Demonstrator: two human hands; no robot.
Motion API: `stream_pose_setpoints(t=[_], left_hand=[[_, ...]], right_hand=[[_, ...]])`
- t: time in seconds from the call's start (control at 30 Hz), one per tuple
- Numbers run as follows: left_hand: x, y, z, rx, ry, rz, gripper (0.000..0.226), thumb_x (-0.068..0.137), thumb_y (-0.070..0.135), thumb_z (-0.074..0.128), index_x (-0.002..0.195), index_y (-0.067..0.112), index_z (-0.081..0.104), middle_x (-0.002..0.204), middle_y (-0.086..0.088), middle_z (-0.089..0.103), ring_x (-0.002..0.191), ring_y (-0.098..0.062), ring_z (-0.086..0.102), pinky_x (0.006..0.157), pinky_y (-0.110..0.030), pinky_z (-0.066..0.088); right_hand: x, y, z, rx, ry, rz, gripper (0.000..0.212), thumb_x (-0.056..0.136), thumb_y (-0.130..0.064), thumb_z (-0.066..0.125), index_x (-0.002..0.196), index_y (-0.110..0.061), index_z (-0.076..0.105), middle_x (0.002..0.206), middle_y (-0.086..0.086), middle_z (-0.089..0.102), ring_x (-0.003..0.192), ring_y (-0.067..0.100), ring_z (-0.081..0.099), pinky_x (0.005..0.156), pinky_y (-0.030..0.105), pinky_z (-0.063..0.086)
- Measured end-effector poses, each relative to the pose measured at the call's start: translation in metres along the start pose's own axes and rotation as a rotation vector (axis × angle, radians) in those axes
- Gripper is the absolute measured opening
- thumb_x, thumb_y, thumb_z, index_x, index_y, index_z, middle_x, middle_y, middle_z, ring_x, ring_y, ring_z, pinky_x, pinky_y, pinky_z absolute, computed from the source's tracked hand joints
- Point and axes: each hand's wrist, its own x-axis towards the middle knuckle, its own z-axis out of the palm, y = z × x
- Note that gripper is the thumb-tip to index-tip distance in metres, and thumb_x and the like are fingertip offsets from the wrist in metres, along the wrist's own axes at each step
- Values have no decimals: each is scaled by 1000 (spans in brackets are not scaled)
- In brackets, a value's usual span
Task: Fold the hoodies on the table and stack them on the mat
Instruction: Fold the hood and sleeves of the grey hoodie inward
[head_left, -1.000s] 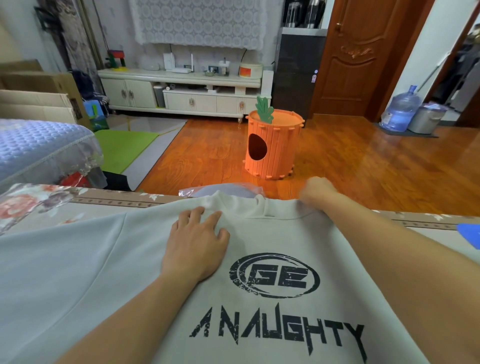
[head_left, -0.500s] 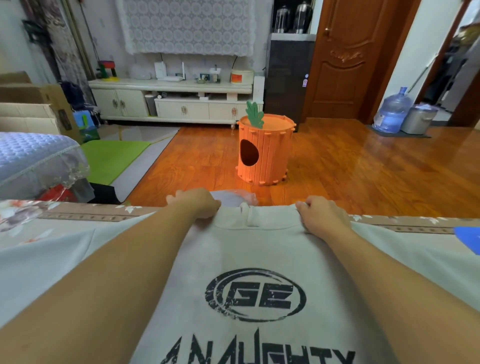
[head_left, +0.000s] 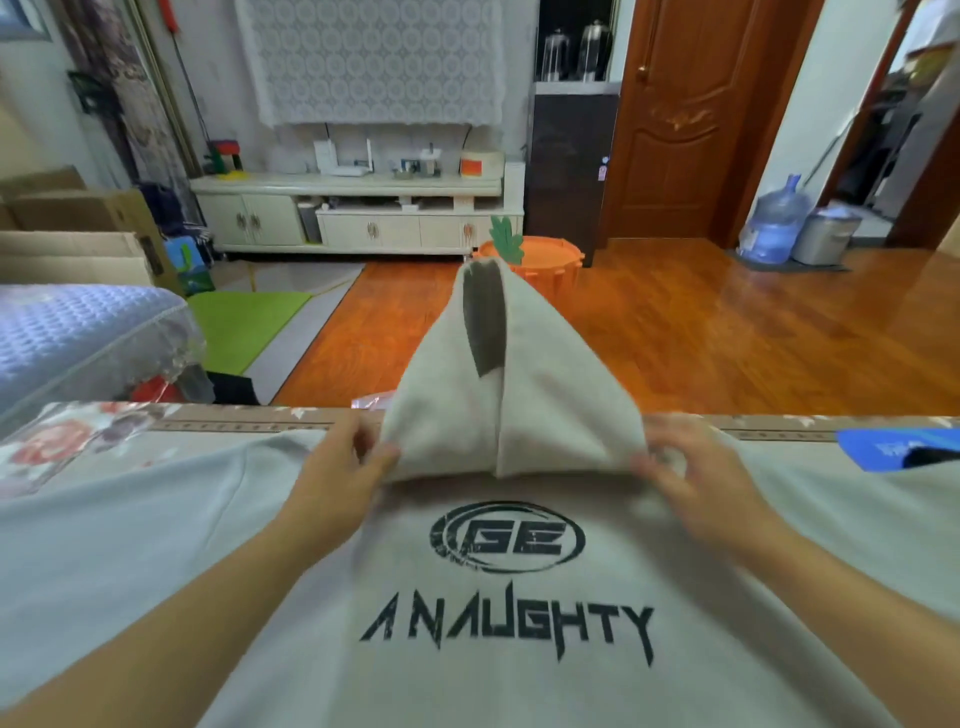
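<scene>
Two hands, mine, hold the hood (head_left: 511, 395) of the grey hoodie (head_left: 509, 597) at its base, one at each corner. My left hand (head_left: 340, 480) pinches the left corner, thumb over the fold of cloth and fingers tucked behind it. My right hand (head_left: 691, 480) is at the right corner with its fingers curled against the fabric; it is blurred, so I judge it is gripping but cannot make out the pinch itself.

The hoodie lies flat on the table (head_left: 78, 447), chest print facing up and reading toward me, so its long axis runs straight away from me, with the neckline at the far edge. Both sleeves spread out sideways beyond my forearms. The hood stands up off the far edge in a peak, tip pointing away from me, its dark lining showing in a narrow slit near the top.

That is what the coming move turns on, I think: the hood rises beyond my hands while the body of the garment lies between my hands and me, so the hood must tip toward me and come down flat over the round logo. Both hands sit level and equally near.
</scene>
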Motion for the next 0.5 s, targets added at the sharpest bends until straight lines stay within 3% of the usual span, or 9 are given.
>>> stream_pose_setpoints(t=[0.07,0.1,0.2,0.3,0.4,0.43,0.5], left_hand=[[-32,-19,-4,125,-175,-90,18,95,27,68,91,19,52,87,6,62,81,-9,57,68,-20,39],[-37,-26,-2,106,-194,-112,16,94,27,69,97,22,53,94,7,64,88,-7,60,72,-18,41],[-33,-23,1,-58,-148,-197,46,88,37,72,127,31,48,109,14,63,102,-6,61,91,-31,47],[-30,-27,2,44,-169,-148,64,79,39,65,141,35,50,115,12,63,112,-16,60,103,-40,46],[-30,-34,-1,63,-196,-111,58,85,31,65,141,34,54,123,7,65,118,-16,59,107,-42,46],[-30,-35,-1,55,-189,-101,59,82,34,63,140,35,54,124,8,66,117,-15,60,106,-42,46],[-31,-36,0,59,-181,-74,61,79,39,59,139,37,54,123,10,66,115,-14,60,104,-42,48]], right_hand=[[-45,10,0,-73,-205,29,38,87,-6,72,93,-43,72,121,-14,64,119,15,54,100,31,41],[-50,13,0,-79,-229,59,50,84,1,69,85,-49,69,121,-18,64,120,16,55,101,32,42],[-20,-9,-7,-104,-361,276,46,83,11,52,73,-28,74,110,-13,69,115,16,61,92,27,47],[27,-34,-14,-113,-197,490,37,86,8,47,75,-17,71,99,1,73,102,26,65,80,32,51],[58,-75,-9,-143,-11,322,23,95,-13,53,110,-21,68,116,4,67,102,22,60,83,33,47],[63,-90,-2,-104,-4,217,26,95,-22,56,119,-22,64,120,2,63,103,19,57,86,34,46],[65,-121,19,-95,-117,38,55,88,-45,62,139,-26,52,135,3,49,122,21,47,103,39,42]])
